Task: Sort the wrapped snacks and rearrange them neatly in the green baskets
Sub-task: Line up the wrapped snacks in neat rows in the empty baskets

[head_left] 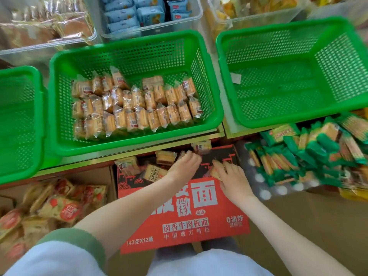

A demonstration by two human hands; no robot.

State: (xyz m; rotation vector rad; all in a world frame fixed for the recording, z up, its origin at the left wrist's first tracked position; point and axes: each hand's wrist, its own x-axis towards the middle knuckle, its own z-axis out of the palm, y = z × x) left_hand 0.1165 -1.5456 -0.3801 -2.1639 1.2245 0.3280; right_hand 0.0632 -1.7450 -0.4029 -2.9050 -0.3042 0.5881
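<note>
The middle green basket (59, 100) holds rows of clear-wrapped tan cracker packs (137, 108). A few more of these packs (127, 165) lie loose on the far end of a red carton (185, 216) below it. My left hand (185, 166) reaches onto the carton with its fingers curled over a loose pack near the far edge. My right hand (231, 178) sits beside it, and its fingers grip another pack (214, 172) that is mostly hidden. The right green basket (229, 80) contains only a small paper slip (236, 78).
A third green basket (29, 156) shows partly at the left. Green-wrapped snacks (310, 152) are heaped at the right, and orange-labelled packs (51, 208) fill a box at lower left. Clear bins with blue packs (137, 14) and other snacks stand behind.
</note>
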